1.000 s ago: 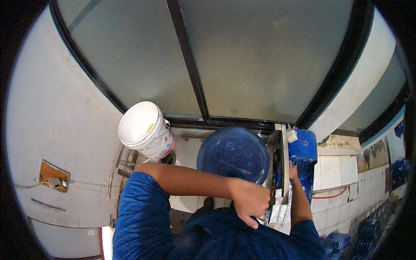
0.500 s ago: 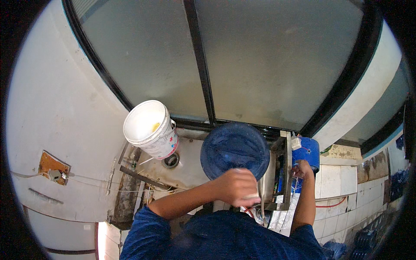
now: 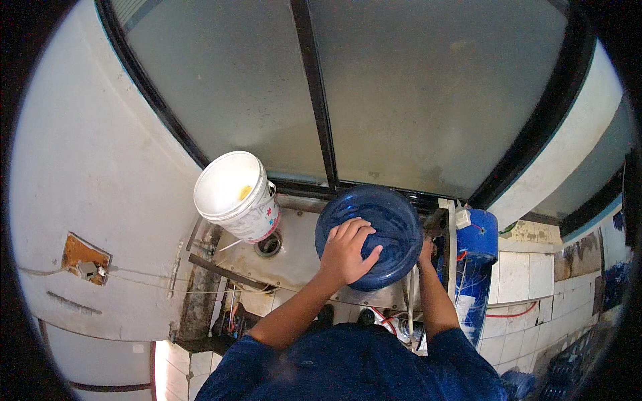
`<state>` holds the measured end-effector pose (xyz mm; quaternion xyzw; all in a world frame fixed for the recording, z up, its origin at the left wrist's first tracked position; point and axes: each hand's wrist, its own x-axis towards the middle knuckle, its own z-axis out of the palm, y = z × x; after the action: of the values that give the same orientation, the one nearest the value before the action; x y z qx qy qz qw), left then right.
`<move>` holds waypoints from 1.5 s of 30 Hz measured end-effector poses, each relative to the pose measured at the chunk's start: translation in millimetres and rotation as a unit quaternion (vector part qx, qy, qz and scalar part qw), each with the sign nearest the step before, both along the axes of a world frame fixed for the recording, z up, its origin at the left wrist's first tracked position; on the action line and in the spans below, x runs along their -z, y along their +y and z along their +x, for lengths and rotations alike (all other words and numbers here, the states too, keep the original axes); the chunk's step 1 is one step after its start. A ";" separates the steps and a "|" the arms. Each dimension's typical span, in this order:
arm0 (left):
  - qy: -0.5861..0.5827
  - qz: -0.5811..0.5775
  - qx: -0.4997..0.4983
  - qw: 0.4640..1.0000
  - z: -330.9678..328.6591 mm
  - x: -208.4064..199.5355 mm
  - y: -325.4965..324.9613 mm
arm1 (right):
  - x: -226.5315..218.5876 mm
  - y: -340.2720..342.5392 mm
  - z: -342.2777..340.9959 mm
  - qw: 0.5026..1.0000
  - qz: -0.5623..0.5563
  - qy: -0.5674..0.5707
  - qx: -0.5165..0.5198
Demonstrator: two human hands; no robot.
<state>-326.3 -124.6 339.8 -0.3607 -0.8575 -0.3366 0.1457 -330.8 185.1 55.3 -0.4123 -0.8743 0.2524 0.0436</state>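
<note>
A round, translucent blue water jug (image 3: 398, 230) stands on a metal-topped stand (image 3: 301, 244), its wide round end facing up. My left hand (image 3: 348, 250) lies flat on that end, fingers and thumb spread. My right hand (image 3: 426, 252) is at the jug's right side, near the stand's frame; its fingers are largely hidden, and I cannot tell whether it grips anything. Left of the jug, a white plastic bucket (image 3: 234, 217) with a yellow item (image 3: 245, 192) inside stands tilted beside a round drain hole (image 3: 269, 245) in the metal top.
A blue cylindrical container (image 3: 479, 235) stands right of the frame, a small white box (image 3: 463, 218) beside it. Pale hoses (image 3: 410, 297) hang at the stand's front right. Frosted glass panels (image 3: 428, 100) rise behind. A cable (image 3: 194, 293) crosses the left side.
My left hand has moved from the jug's near edge up onto its round end and spread out. My right hand has come left from the blue container to the jug's right side.
</note>
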 end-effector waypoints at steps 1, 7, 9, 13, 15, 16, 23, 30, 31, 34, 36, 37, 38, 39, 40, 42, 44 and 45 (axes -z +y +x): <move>0.000 0.001 -0.001 1.000 0.2 0.7 -1.2 | 18.6 -3.1 -3.9 1.000 -0.007 -0.025 0.006; 0.010 0.018 0.043 0.999 -2.6 -14.3 19.9 | 118.2 80.7 22.8 0.988 -0.093 0.108 0.058; 0.002 0.002 0.028 1.000 -3.8 -3.6 11.7 | 96.2 70.4 43.3 0.957 -0.244 0.156 0.012; -0.016 -0.005 -0.009 1.000 -1.2 3.4 -10.1 | -150.4 15.6 115.4 0.791 -0.594 0.095 -0.114; -0.010 0.003 0.010 1.000 -0.5 -4.2 -2.2 | -179.4 53.9 160.7 0.686 -0.666 0.095 -0.276; -0.009 0.004 0.008 1.000 -0.6 -5.4 -3.3 | -209.0 44.5 168.5 0.640 -0.695 0.139 -0.297; -0.009 0.010 0.040 0.999 -5.3 -1.6 -3.3 | -286.0 -30.1 136.8 0.813 -0.530 0.203 -0.129; -0.036 -0.025 0.144 0.989 -33.6 12.1 -51.4 | -324.5 -48.2 214.2 0.771 -0.523 0.190 -0.310; -0.040 -0.016 0.127 0.991 -37.2 17.9 -57.5 | -333.3 -57.3 217.3 0.767 -0.533 0.163 -0.318; -0.096 0.156 0.074 0.980 -39.9 46.0 -66.1 | -344.8 -98.6 215.7 0.779 -0.548 0.128 -0.276; -0.193 0.300 0.094 0.930 -41.7 72.0 -61.2 | -335.2 -120.4 218.7 0.833 -0.495 0.117 -0.218; -0.196 0.342 0.104 0.913 -41.8 83.5 -58.0 | -328.7 -126.9 223.1 0.868 -0.440 0.106 -0.203; -0.198 0.383 0.115 0.895 -41.5 93.2 -53.7 | -320.9 -132.2 226.6 0.900 -0.384 0.093 -0.187; -0.197 0.424 0.123 0.875 -42.2 100.5 -51.2 | -316.0 -138.9 228.3 0.926 -0.325 0.082 -0.174; -0.197 0.459 0.128 0.857 -42.4 111.7 -46.8 | -312.1 -151.5 227.1 0.942 -0.259 0.124 -0.174; -0.196 0.499 0.138 0.833 -43.6 118.9 -41.5 | -317.3 -176.2 227.3 0.933 -0.293 0.139 -0.157; -0.205 0.510 0.153 0.821 -47.5 118.0 -37.3 | -328.6 -187.8 233.1 0.925 -0.334 0.106 -0.150; -0.214 0.501 0.161 0.823 -54.1 114.5 -35.4 | -330.2 -184.5 237.9 0.924 -0.342 0.036 -0.170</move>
<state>-380.4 -160.1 225.3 -0.2903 -0.5098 -0.8074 0.0633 -93.0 0.6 385.5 -0.2382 -0.7897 0.5542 -0.1117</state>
